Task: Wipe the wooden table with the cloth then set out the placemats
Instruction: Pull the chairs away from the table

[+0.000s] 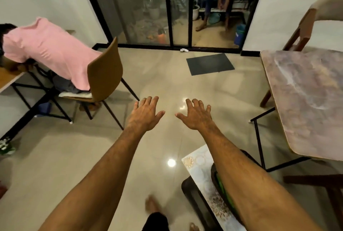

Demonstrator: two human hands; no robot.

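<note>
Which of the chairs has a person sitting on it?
The brown chair at left; a person in pink sits on it. The pale-backed chair at right is unoccupied.

Table (308, 104) right; chair (104, 74) left; mat (210, 64) before door (172, 7).

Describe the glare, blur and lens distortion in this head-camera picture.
Head view: reflected light makes bright spots on the glossy floor; the bare foot at the bottom edge is motion-blurred; the left hand and right hand, both open, are sharp; the wide-angle lens tilts the black door frame and bends the table edge.
</note>
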